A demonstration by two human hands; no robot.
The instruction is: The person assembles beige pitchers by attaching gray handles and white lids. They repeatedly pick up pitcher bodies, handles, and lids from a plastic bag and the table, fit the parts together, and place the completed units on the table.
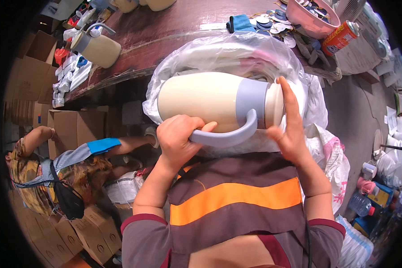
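Observation:
A cream vacuum jug (pixel 198 98) with a blue-grey collar lies on its side in front of me, its cream lid (pixel 274 106) toward the right. My left hand (pixel 178 136) is closed around the end of its curved blue-grey handle (pixel 230 136). At the lid end is my right hand (pixel 290 127), its fingers stretched upward along the lid and the thumb apart below. Whether the palm presses on the lid is hard to see. Beneath and behind the jug is a bunched clear plastic bag (pixel 183 56) with white material inside.
Another cream jug (pixel 98 48) stands on the dark red table (pixel 143 31). At the back right are a pink basin (pixel 312 20), loose round discs (pixel 272 24), a blue cloth (pixel 241 23) and an orange spray can (pixel 339 39). A co-worker (pixel 62 174) is at left among cardboard boxes (pixel 78 129).

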